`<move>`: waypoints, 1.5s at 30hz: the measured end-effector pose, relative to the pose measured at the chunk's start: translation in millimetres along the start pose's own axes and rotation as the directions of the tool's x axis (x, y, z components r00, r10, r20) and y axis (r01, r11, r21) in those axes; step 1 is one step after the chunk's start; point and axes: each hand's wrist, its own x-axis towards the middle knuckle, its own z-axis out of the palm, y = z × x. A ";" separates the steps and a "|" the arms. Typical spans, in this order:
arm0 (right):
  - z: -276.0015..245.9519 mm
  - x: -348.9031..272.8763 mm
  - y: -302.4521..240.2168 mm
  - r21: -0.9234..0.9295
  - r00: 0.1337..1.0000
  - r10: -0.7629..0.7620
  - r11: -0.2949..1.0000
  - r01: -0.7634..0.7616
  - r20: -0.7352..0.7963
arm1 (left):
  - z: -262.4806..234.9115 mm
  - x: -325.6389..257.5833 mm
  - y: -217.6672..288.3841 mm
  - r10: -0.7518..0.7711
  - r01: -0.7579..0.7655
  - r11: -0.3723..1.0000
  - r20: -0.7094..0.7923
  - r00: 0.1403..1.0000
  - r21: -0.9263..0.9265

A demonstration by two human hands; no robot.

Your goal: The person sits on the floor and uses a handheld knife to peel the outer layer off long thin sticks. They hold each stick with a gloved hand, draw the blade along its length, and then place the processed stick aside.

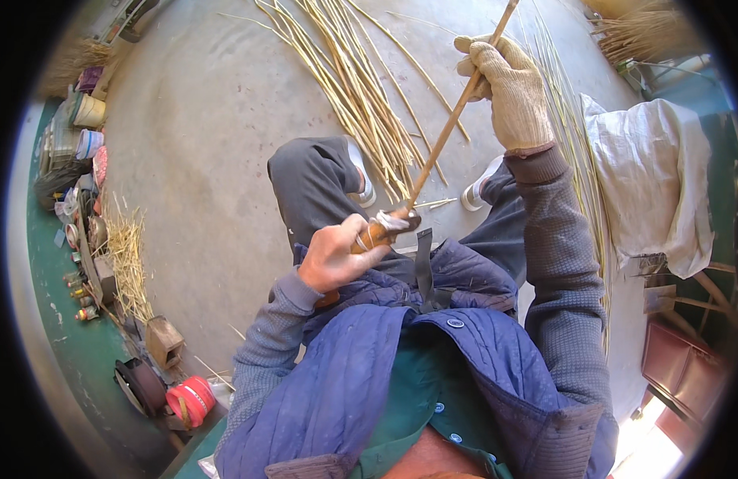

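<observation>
My bare left hand (pixel 331 254) is closed round a short tool with an orange-brown wooden handle (pixel 374 237). White wrapping and a dark part show at the tool's far end; its exact kind cannot be made out. A long, thin brown stick (pixel 442 137) slants up to the right from that end and runs out of the picture at the top. Higher up, my right hand (pixel 513 92), in a cream knitted glove, grips the stick. Where the stick meets the tool, I cannot tell whether it passes through or lies against it.
Peeled-looking yellowish rods (pixel 359 104) lie on the concrete floor (pixel 193 120) beyond my knees. Long greenish stems (pixel 573 120) and a white woven sack (pixel 648 176) are to the right. Along the left wall stand a wooden box (pixel 163 342), a red round container (pixel 191 401) and straw (pixel 128 263).
</observation>
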 end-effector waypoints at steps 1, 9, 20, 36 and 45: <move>-0.6 -2.4 -0.8 -0.009 1.000 0.018 1.000 -0.018 -0.001 | -0.1 0.1 2.9 0.071 -0.072 0.996 0.013 0.997 0.048; 4.7 -37.1 -6.9 0.025 0.992 0.123 0.992 -0.124 0.018 | 2.0 6.5 4.4 0.104 -0.104 0.995 -0.020 0.994 0.002; -12.4 68.9 -5.0 0.787 0.992 0.110 0.616 -0.017 -0.064 | -6.8 18.0 14.8 0.119 -0.128 0.979 0.061 0.991 0.160; 0.5 9.6 -52.2 0.048 0.999 -0.024 0.999 0.023 0.026 | -39.1 127.7 61.3 -0.008 -0.009 0.950 -0.054 0.999 -0.312; 38.6 -86.8 3.9 0.141 0.967 0.237 0.959 -0.248 0.091 | -25.3 175.5 80.3 -0.066 -0.058 0.807 -0.188 0.980 -0.588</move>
